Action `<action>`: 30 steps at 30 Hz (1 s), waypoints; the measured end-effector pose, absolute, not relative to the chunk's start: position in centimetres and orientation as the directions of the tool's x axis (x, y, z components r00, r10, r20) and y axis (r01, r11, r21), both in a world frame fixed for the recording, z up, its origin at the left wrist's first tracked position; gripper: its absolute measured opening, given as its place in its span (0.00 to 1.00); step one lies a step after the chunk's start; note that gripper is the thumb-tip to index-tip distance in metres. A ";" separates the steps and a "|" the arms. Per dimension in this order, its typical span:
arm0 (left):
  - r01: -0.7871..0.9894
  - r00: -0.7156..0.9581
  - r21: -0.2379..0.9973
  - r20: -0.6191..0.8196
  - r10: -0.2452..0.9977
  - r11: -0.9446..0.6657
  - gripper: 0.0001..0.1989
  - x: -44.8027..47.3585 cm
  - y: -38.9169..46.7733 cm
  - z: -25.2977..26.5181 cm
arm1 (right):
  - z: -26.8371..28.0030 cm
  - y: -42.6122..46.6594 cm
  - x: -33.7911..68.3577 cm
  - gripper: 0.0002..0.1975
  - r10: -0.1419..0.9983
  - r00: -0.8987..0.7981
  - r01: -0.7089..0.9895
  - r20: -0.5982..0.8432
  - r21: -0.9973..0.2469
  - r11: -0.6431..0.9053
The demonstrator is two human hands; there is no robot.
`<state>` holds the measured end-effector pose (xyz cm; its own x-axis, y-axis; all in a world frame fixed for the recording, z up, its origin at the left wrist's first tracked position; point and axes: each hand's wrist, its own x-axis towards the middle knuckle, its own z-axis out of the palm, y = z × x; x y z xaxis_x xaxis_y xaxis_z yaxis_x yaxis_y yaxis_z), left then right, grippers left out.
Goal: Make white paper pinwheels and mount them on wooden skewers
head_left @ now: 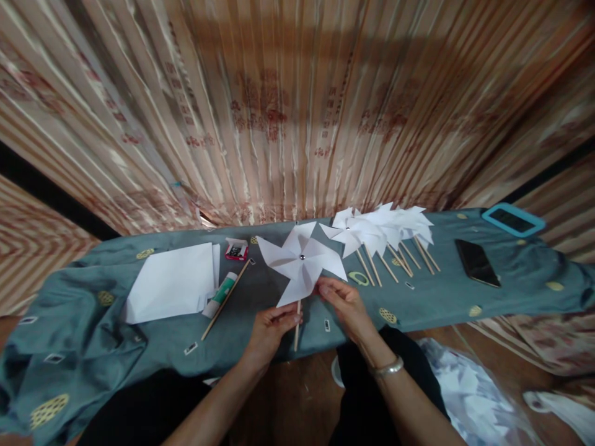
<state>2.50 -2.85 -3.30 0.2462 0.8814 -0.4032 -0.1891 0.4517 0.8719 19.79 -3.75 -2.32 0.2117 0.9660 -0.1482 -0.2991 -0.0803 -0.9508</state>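
Lying to the left of the left hand [269, 331] are white paper sheets [171, 285], then a glue stick [225, 290] with a loose wooden stick [222, 306] beside it, and a small open red box [236, 251] farther off; these look like supplies left to use. The left hand itself pinches the stick of a white paper pinwheel [292, 263], whose blades spread just beyond both hands. Its blades are folded in and centred on a shiny pin, so this one seems all but done. The right hand [346, 306] has its fingertips at the lower right blade; whether they grip it I cannot tell. Beyond and to the right of that hand lie several overlapping pinwheels [372, 232], apparently finished, and farther right a dark phone [477, 262].
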 end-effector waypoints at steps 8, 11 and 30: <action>-0.132 0.247 0.891 -0.395 0.885 0.435 0.17 2.3 -2.9 -3.5 | -2.2 -3.5 22.0 0.24 0.930 0.337 -0.418 -0.147 -0.909 0.007; -0.092 0.260 0.901 -0.389 0.884 0.424 0.16 2.0 -2.8 -3.7 | -1.8 -3.1 23.2 0.25 0.912 0.399 -0.407 -0.099 -0.910 0.079; 0.149 0.497 0.948 -0.317 0.808 0.280 0.11 0.4 -3.6 -2.4 | -0.1 -3.2 24.4 0.16 0.985 -0.022 -0.150 -0.168 -0.974 -0.170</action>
<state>0.40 -3.55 -2.36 0.4973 0.8075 -0.3172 0.1493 0.2805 0.9482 24.42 -3.16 -0.14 -0.0225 0.9855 -0.1682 -0.1495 -0.1697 -0.9741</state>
